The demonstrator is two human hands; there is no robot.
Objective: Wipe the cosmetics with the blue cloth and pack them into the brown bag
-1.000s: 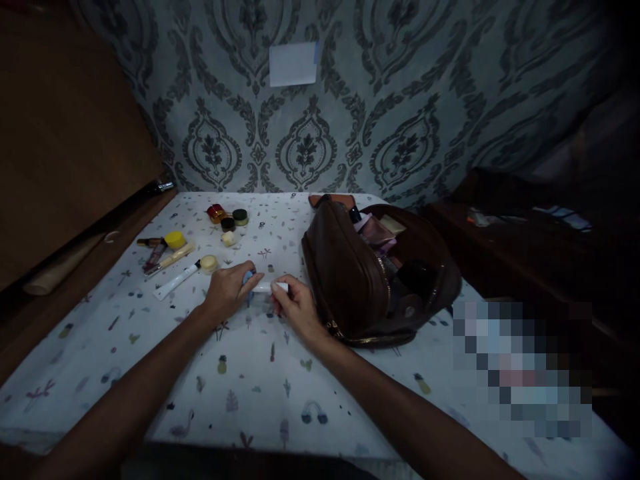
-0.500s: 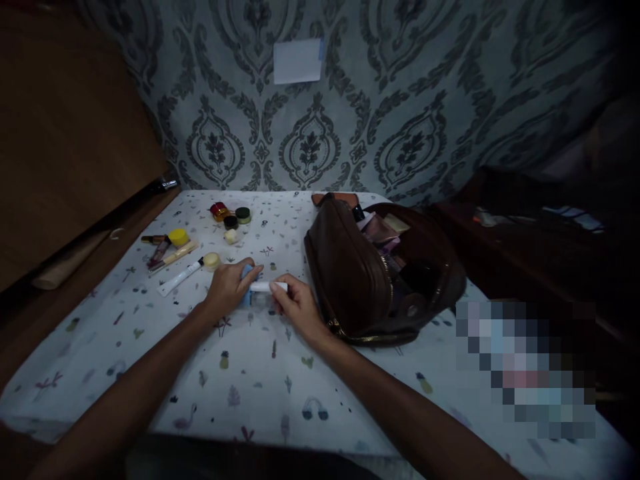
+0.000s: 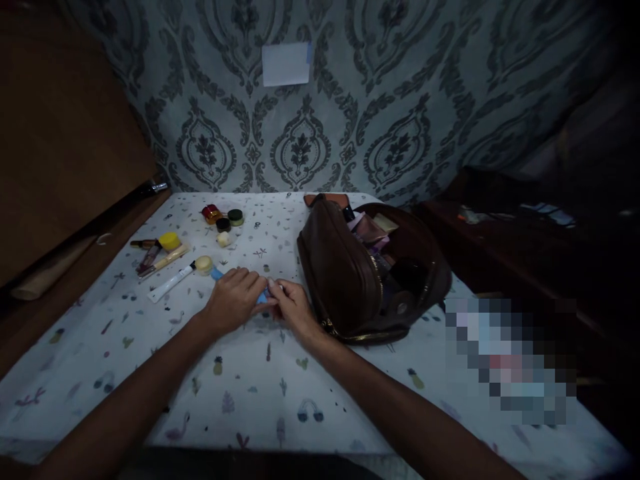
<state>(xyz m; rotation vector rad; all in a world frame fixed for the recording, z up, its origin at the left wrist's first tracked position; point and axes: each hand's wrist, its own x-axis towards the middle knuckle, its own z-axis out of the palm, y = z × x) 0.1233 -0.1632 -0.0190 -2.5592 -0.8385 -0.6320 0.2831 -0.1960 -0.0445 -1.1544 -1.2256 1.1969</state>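
Observation:
My left hand (image 3: 235,297) and my right hand (image 3: 290,307) meet at the middle of the table, fingers closed together round a small blue and white item (image 3: 262,296). A blue end of it shows at the left hand's far side. Most of the item is hidden by my fingers. Just right of my right hand lies an open brown leather bag (image 3: 350,267) with cosmetics inside.
Several cosmetics lie at the back left: a white tube (image 3: 170,283), a yellow-capped jar (image 3: 170,240), small pots (image 3: 223,223). The table has a patterned white cloth (image 3: 240,387). A wooden board (image 3: 65,140) leans at the left; dark furniture stands at the right.
My hands have closed in on each other; the white stick that showed between them is now covered by my fingers. The view shifted slightly.

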